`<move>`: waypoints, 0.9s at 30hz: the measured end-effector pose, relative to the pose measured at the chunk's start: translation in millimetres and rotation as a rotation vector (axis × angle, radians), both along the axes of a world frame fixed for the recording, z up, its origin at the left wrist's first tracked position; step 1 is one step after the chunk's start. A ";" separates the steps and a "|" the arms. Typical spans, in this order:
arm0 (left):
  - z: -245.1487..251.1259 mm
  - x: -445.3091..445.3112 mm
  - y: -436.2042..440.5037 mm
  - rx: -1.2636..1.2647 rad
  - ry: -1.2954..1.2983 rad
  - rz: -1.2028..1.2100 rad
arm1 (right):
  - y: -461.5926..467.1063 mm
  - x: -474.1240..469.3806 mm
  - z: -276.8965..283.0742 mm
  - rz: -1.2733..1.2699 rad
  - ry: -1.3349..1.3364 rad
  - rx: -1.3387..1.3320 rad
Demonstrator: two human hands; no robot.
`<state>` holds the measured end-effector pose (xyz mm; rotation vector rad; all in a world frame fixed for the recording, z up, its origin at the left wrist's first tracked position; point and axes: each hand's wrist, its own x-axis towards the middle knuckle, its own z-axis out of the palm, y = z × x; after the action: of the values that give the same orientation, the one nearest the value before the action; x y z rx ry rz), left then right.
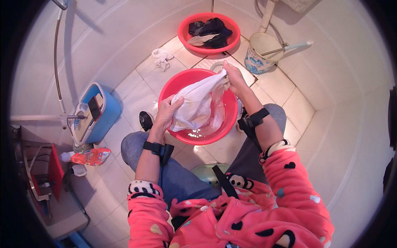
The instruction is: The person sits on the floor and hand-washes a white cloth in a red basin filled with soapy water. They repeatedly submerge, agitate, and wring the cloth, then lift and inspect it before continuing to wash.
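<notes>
A white wet cloth is stretched between my two hands, above a red plastic basin that holds water. My left hand grips the cloth's left side, thumb on top, over the basin's left rim. At the upper right, my right hand pinches a gathered end of it above the basin's far right rim. Part of the fabric hangs down into the water, where a thin, pale, see-through stretch of it shows. What kind of garment or towel it is, I cannot tell.
A second red basin with dark clothes stands beyond. A crumpled white cloth lies on the tiles. To the right is a bucket with a handled tool; to the left, a blue bin bearing a phone, and an orange pouch.
</notes>
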<state>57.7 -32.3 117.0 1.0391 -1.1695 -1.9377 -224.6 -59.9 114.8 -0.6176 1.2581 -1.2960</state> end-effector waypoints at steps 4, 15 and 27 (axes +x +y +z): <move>-11.4 -4.8 -10.0 -0.018 0.121 0.158 | 15.7 17.0 12.7 0.410 0.241 -0.193; -34.9 -30.5 -13.3 0.153 0.142 0.403 | 37.2 90.7 11.1 0.354 0.967 -0.452; -53.9 -23.2 -5.9 0.600 0.373 0.432 | 84.0 145.5 9.0 0.354 1.208 -0.828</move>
<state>34.5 -38.2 63.2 1.0436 -0.1294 -2.0347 -79.1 24.1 123.8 -2.3431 1.3433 -1.0786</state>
